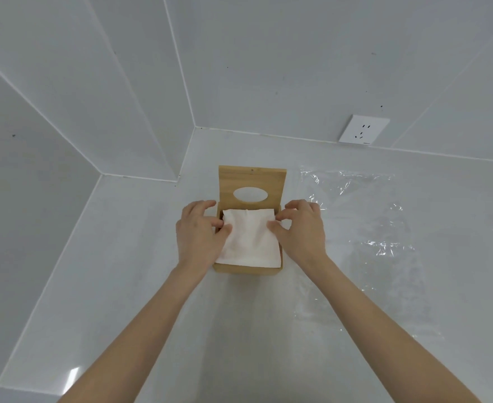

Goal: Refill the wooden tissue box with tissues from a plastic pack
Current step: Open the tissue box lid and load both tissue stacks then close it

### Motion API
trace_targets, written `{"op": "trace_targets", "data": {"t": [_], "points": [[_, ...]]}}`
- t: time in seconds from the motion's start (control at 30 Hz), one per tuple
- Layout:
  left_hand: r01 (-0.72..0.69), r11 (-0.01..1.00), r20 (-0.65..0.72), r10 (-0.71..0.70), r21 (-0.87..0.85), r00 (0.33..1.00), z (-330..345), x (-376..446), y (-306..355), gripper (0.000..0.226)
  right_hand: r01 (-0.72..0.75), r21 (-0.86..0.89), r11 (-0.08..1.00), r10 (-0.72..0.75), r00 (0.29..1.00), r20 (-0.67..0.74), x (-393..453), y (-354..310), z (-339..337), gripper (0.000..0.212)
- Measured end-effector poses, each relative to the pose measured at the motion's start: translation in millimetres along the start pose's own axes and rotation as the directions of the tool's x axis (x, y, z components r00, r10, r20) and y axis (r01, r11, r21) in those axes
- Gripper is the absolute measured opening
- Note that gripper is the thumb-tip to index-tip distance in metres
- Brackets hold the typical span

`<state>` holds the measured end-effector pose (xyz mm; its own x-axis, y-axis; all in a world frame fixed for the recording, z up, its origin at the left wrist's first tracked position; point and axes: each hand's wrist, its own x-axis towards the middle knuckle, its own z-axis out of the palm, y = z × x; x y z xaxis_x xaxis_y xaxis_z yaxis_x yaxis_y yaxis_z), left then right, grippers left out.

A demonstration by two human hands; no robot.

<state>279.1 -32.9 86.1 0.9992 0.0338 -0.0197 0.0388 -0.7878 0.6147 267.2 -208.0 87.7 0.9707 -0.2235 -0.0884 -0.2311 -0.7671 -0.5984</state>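
The wooden tissue box (pixel 248 269) stands on the white counter with its lid (pixel 252 177) swung up; the lid has an oval hole. A stack of white tissues (pixel 248 239) lies in the open box, its top sheet creased. My left hand (pixel 198 231) rests on the stack's left edge, thumb and fingers pinching the tissue. My right hand (pixel 300 228) is at the right edge, fingertips pressing on the tissue near the box wall. The clear plastic pack (pixel 364 228) lies flat and empty-looking to the right of the box.
The white counter (pixel 239 330) meets tiled walls in a corner behind and left of the box. A white wall socket (pixel 363 130) sits on the back wall at the right. The plastic covers much of the counter's right side.
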Motion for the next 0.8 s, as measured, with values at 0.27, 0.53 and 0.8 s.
{"op": "trace_targets", "data": {"t": [0.27,0.53,0.8], "points": [[-0.137,0.930,-0.028,0.156,0.342,0.987,13,-3,0,0.025,0.079,-0.349,0.934,-0.136,0.981,-0.141,-8,-12,14,0.008],[-0.178,0.795,0.004,0.216,0.580,0.976,21,-2,-2,0.019,0.052,-0.583,0.811,-0.112,0.991,-0.068,-8,-12,26,0.021],[-0.174,0.782,-0.066,0.264,0.598,0.962,20,-1,-6,0.020,0.110,-0.596,0.796,-0.210,0.972,-0.102,-9,-3,29,0.016]]}}
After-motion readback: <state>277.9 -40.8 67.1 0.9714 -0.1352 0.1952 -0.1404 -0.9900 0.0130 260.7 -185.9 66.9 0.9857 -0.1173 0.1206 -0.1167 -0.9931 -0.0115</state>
